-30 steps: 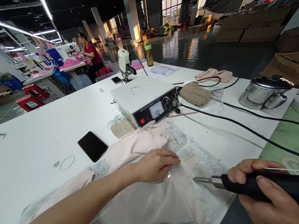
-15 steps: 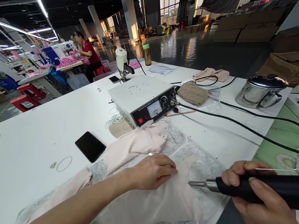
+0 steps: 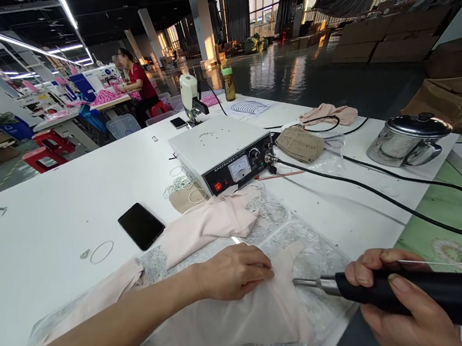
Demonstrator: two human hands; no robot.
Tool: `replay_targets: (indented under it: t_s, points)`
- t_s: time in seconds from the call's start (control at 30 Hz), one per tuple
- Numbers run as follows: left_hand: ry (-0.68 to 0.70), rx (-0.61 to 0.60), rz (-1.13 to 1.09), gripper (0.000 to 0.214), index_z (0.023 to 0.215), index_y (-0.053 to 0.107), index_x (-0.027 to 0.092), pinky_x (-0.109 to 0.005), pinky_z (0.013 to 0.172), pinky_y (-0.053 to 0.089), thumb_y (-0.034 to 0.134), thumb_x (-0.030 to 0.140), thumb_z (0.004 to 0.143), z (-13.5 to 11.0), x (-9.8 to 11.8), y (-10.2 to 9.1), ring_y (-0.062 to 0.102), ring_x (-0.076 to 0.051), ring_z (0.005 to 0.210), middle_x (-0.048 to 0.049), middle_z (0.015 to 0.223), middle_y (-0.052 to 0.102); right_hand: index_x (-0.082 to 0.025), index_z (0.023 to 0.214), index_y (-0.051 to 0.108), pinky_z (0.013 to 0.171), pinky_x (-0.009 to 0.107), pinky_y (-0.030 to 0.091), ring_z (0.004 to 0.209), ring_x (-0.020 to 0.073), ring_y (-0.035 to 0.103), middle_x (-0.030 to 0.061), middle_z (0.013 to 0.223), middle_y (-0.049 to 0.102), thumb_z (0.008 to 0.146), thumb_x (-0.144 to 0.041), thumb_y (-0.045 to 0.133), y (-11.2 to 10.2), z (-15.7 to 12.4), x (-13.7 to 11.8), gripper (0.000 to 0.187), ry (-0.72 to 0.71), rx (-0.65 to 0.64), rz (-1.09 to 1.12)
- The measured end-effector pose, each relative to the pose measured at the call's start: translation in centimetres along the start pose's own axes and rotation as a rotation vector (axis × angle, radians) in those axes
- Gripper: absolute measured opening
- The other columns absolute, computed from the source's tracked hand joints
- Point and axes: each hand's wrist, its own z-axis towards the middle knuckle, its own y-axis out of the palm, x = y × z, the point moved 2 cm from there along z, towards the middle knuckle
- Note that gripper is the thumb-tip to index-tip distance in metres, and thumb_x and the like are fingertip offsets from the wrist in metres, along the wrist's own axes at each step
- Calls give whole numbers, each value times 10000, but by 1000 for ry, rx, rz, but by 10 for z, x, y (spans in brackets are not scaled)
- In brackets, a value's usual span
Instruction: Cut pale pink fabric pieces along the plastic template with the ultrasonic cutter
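Note:
My left hand (image 3: 236, 271) rests on a pale pink piece of thin fabric (image 3: 216, 322), fingers curled together and pressed down on it near its right part. My right hand (image 3: 408, 291) is wrapped round the thick black handle of an ultrasonic hand tool (image 3: 365, 286) with a narrow metal tip. The tip points left at the fabric's right edge; whether it touches cannot be made out. Under the fabric lies a clear, patterned plastic mat (image 3: 318, 252). More pale pink fabric (image 3: 207, 221) lies bunched beyond my left hand.
A control box (image 3: 224, 154) with dial and knobs stands behind the fabric, a black cable (image 3: 356, 185) running right from it. A phone (image 3: 141, 225) lies left, a lidded glass pot (image 3: 408, 141) right. Tan pieces (image 3: 299, 144), a bottle (image 3: 228, 84) and a seated person (image 3: 138, 86) are farther back.
My left hand has shifted very slightly left and down on the fabric. The tool is held in nearly the same place. The view has moved a little.

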Motion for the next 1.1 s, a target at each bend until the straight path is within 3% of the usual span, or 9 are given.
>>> replay_targets:
  t_s: [0.23,0.47,0.8,1.1]
  points:
    - [13,-26,29,184,1051,646,149,-295,900,478,499,93,954,2,1,4,632,-196,1006,-100,1097,688,-216,792,570,469,298,475,525,116,486,-22,706,478,702,-202,602,0,0,1,96,31,-68,11]
    - [65,-120,61,212,1049,667,142,-307,863,476,493,101,937,8,7,12,626,-207,989,-101,1112,692,-224,784,560,464,298,474,525,120,493,-17,716,496,675,-193,615,-5,0,-2,126,39,-26,13]
    - [96,-86,90,186,1049,658,154,-301,848,469,515,115,936,9,7,11,630,-198,969,-95,1105,691,-223,743,567,423,303,462,471,115,473,-31,654,454,689,-256,656,6,-4,-14,108,-6,-71,-70]
    - [163,-141,100,257,1112,650,152,-304,858,461,472,85,939,16,10,8,608,-200,1063,-77,1167,682,-216,755,567,433,301,468,478,114,470,-25,659,460,696,-270,637,2,-5,-10,107,0,-57,-80]
